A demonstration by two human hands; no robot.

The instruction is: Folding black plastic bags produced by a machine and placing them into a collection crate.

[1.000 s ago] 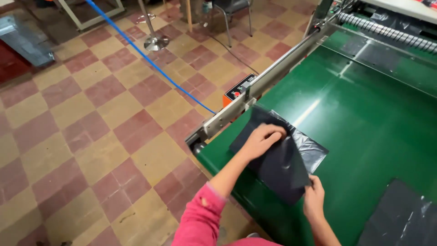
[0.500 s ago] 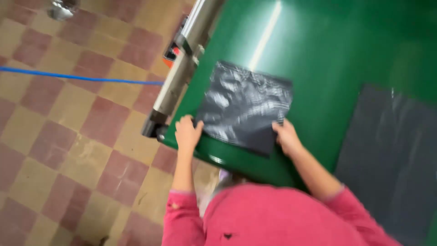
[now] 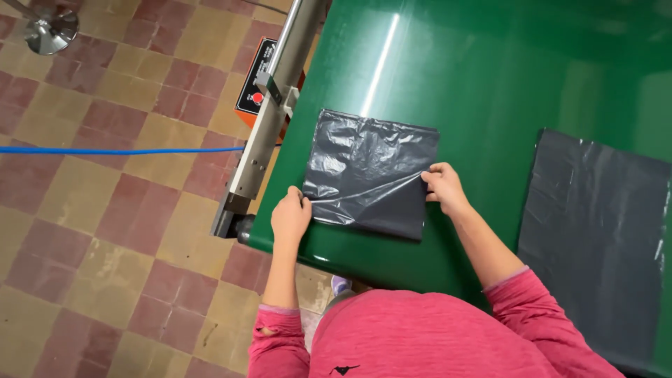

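Observation:
A folded dark grey plastic bag [image 3: 367,168] lies flat on the green table [image 3: 490,84] near its left front corner. My left hand [image 3: 290,215] pinches the bag's left lower edge. Over at the bag's right edge, my right hand [image 3: 442,187] grips the plastic, and a crease runs between the two hands. Both arms wear pink sleeves.
A larger flat sheet of dark grey plastic [image 3: 595,231] lies on the table at the right. A metal rail [image 3: 269,119] with an orange control box [image 3: 253,87] runs along the table's left side. A blue hose [image 3: 105,150] crosses the chequered tile floor; a chrome stand base [image 3: 50,29] sits far left.
The view has swung to look straight down. The bag now lies squarer and flatter, and both hands have shifted to its left and right edges.

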